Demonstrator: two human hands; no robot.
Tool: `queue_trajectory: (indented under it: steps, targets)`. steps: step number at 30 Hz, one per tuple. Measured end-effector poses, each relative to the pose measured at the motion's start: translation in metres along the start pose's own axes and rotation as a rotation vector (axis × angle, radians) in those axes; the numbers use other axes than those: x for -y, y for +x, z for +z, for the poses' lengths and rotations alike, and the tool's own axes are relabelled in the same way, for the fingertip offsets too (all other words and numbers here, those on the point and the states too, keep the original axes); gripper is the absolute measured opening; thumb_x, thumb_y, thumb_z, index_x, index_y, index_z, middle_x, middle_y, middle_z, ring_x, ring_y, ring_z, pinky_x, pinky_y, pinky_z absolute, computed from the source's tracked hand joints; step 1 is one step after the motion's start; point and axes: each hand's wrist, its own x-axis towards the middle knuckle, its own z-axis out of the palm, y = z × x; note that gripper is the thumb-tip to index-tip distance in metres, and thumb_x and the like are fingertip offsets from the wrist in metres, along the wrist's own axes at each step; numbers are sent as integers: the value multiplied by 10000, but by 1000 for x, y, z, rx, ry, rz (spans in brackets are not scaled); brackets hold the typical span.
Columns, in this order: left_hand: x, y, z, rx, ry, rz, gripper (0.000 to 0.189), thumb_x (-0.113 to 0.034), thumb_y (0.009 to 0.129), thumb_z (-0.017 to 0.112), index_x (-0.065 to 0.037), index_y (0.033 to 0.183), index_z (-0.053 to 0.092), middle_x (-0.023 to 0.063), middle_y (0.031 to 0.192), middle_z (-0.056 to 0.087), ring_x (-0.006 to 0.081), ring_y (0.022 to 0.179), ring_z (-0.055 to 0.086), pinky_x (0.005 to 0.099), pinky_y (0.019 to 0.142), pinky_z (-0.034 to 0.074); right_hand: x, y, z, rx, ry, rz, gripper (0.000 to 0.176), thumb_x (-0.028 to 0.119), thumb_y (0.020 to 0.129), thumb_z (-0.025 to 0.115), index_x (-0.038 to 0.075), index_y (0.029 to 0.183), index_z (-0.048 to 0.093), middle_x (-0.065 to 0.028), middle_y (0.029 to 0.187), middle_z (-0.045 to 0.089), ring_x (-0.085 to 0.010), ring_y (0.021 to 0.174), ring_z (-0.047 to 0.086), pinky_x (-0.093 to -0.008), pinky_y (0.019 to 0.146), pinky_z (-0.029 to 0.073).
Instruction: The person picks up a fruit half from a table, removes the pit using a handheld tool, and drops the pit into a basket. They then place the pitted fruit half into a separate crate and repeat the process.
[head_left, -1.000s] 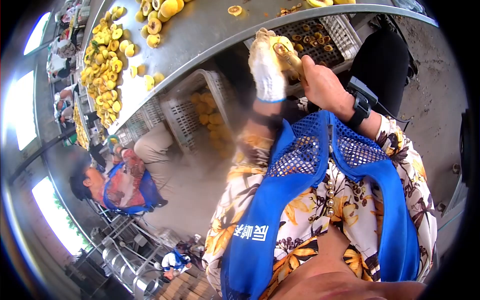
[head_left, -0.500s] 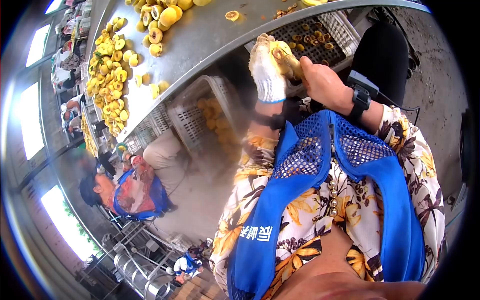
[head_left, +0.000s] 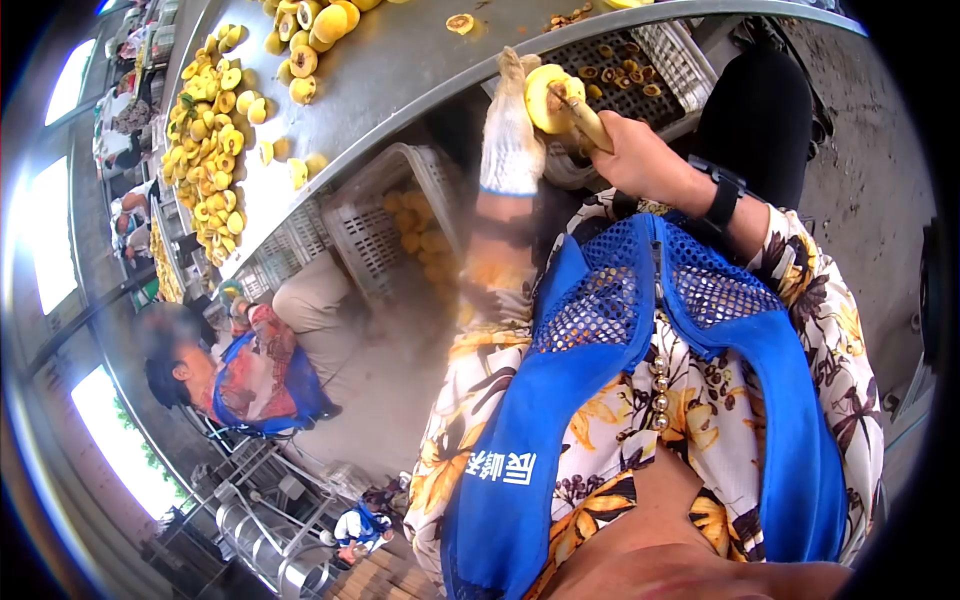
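Note:
My left hand, in a white knit glove, is closed around a yellow peach by the table's front edge. My right hand is bare and wrapped around the wooden handle of a pitting tool. The tool's dark metal end meets the peach flesh on the side facing me. Below and beyond the hands, a plastic crate holds several dark-centred peach pieces.
Piles of yellow peach halves and whole-looking peaches cover parts of the metal table. A crate of peaches stands under it. Another person sits at left. Machinery stands farther back.
Both hands have shifted slightly left. The peach has turned, showing more of its rounded yellow side and the tool end against it.

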Motion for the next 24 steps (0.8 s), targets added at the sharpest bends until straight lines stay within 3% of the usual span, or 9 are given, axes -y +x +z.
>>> queue_trajectory:
  steps: [3, 4, 7, 9, 11, 14, 16, 18, 24]
  targets:
    - [11, -3, -3, 55, 107, 291, 388, -412, 896, 546, -25, 898, 551, 80, 714, 578, 141, 614, 561, 279, 546, 478, 16, -6, 2, 86, 166, 123, 127, 87, 794, 510, -25, 853, 505, -135, 653, 560, -236, 582, 576, -332, 541, 446]
    - [16, -1, -7, 103, 139, 381, 359, -374, 899, 560, -15, 888, 547, 86, 710, 574, 151, 609, 561, 287, 550, 482, 20, -8, 6, 102, 251, 151, 109, 77, 803, 494, -11, 867, 484, -63, 622, 514, -146, 495, 511, -292, 450, 423]
    - [10, -7, -8, -13, -21, 115, 316, -328, 881, 591, -16, 894, 540, 132, 725, 599, 238, 580, 592, 341, 505, 493, 33, -7, 2, 277, 446, 414, 99, 75, 818, 486, 12, 887, 452, -46, 599, 486, -112, 418, 459, -270, 380, 408]
    - [10, 8, -16, 118, -234, -148, 344, -343, 868, 591, -13, 948, 539, 209, 776, 620, 350, 615, 613, 428, 520, 508, 33, -8, 7, 278, 487, 450, 97, 73, 826, 480, 24, 896, 435, -34, 593, 471, -90, 394, 432, -255, 351, 398]
    - [6, 7, -15, 185, -280, -170, 332, -330, 868, 592, -13, 955, 542, 214, 768, 621, 362, 609, 612, 434, 527, 514, 33, -7, 9, 273, 505, 465, 97, 71, 831, 478, 30, 903, 427, -30, 589, 462, -82, 382, 420, -249, 340, 394]
    - [0, 5, -7, 144, -253, -187, 335, -326, 873, 585, -1, 945, 541, 202, 752, 620, 339, 600, 615, 417, 520, 517, 32, -6, 9, 268, 499, 476, 99, 69, 833, 478, 30, 908, 426, -33, 589, 460, -87, 384, 421, -250, 347, 397]
    - [15, 16, -15, 228, -63, 89, 343, -328, 878, 578, 7, 943, 541, 194, 751, 620, 317, 599, 618, 398, 520, 519, 35, -6, 6, 274, 499, 488, 101, 66, 835, 478, 32, 911, 423, -32, 588, 457, -86, 387, 421, -250, 350, 396]
    - [12, 10, -9, 113, -38, 77, 343, -324, 889, 562, 15, 939, 546, 178, 758, 620, 279, 605, 621, 362, 520, 521, 34, -6, 5, 286, 534, 489, 103, 64, 836, 477, 33, 915, 420, -33, 588, 457, -87, 389, 421, -251, 351, 391]
    - [-7, -2, -3, 218, -134, 36, 274, -266, 888, 562, 8, 893, 572, 161, 765, 626, 236, 587, 613, 317, 516, 510, 35, -5, 13, 263, 525, 479, 101, 52, 835, 467, 29, 918, 413, -33, 580, 450, -94, 388, 418, -256, 348, 377]
